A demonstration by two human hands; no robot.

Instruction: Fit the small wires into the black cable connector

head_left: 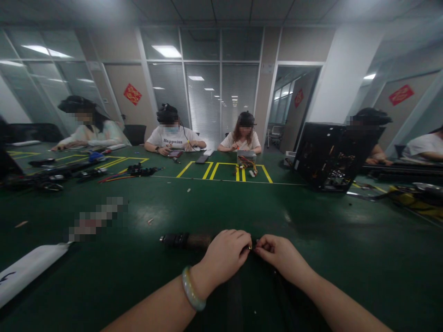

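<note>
A long dark cylinder [199, 241] with a brownish middle and a small metallic tip at its left end lies across the green table [194, 286]. My left hand [226, 251], with a pale green bangle [192, 289] on its wrist, is wrapped over the cylinder's right part. Beside that end, my right hand [277, 251] is closed in a pinch. A small dark piece appears at its fingertips, too small to name. A tiny gold-coloured spot shows by the left fingertips. The fingers partly hide where the two hands meet.
A black computer case [323, 157] stands at the back right. Loose cables [247, 163] and dark parts [138, 170] lie farther back. At left is a white object [34, 267] next to a pixelated area. Several people sit around the table.
</note>
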